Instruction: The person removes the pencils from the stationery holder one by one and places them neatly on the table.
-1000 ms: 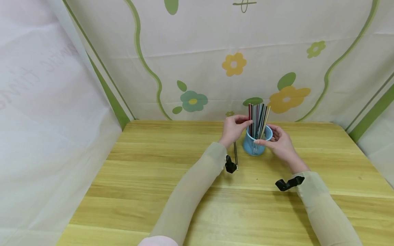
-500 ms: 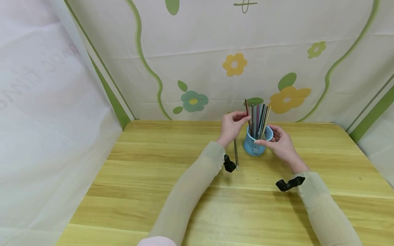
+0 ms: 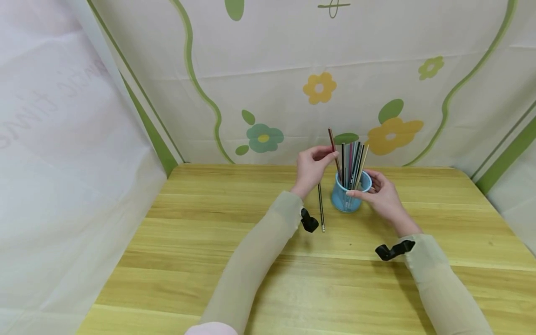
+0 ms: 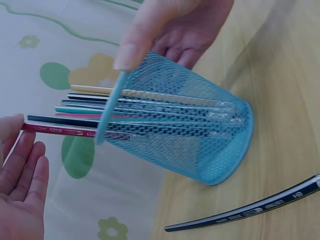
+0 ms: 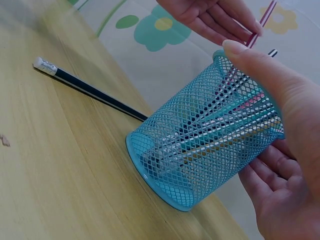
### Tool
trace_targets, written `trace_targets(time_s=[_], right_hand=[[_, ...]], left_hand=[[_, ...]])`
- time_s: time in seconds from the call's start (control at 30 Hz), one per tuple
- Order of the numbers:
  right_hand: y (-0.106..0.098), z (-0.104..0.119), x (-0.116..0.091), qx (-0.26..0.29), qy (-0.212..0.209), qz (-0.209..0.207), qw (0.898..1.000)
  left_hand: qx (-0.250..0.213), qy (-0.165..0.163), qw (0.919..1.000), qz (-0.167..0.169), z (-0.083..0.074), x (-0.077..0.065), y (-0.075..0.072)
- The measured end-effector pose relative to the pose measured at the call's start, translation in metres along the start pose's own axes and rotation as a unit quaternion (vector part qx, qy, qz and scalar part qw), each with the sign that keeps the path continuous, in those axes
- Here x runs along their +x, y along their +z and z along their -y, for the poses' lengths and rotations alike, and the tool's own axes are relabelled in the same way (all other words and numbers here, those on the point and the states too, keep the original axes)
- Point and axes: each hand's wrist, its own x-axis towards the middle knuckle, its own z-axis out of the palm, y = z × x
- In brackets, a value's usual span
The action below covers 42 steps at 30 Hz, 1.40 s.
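Observation:
A blue mesh pencil cup stands on the table, holding several pencils upright. With thumb and fingers my left hand pinches a red pencil, whose lower end is still inside the cup, as the left wrist view shows. The red pencil leans left, away from the bundle. My right hand grips the cup by its rim and side, the thumb over the rim. Left of the cup a black pencil with a white eraser lies on the table, its far end near my left hand.
The wooden table ends at the back against a white curtain printed with flowers. Another white curtain hangs along the left side. Black mounts are strapped at both wrists.
My left hand has moved up and a little left, lifting the red pencil partway out of the cup and tilting it left. The right hand and the cup stay in place.

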Motion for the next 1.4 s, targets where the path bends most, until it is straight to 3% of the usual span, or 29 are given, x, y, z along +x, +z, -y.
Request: trace_targets(time_s=[0.37, 0.57, 0.8, 1.07, 1.4], right_hand=[[0.000, 0.000, 0.000, 0.000, 0.002, 0.001, 1.000], [-0.001, 0.000, 0.000, 0.007, 0.007, 0.000, 1.000], [-0.001, 0.002, 0.000, 0.009, -0.001, 0.000, 1.000], [-0.001, 0.003, 0.000, 0.008, 0.000, 0.007, 1.000], [0.000, 0.003, 0.000, -0.002, 0.001, 0.006, 1.000]], left_hand=[[-0.041, 0.028, 0.9981, -0.034, -0.016, 0.004, -0.012], [-0.045, 0.030, 0.9976, -0.043, -0.023, 0.007, -0.021], [-0.094, 0.019, 0.9945, -0.042, -0.029, 0.009, -0.035], [-0.076, 0.011, 0.9962, -0.042, -0.024, 0.004, -0.051], [-0.060, -0.032, 0.9973, -0.028, -0.011, -0.009, -0.067]])
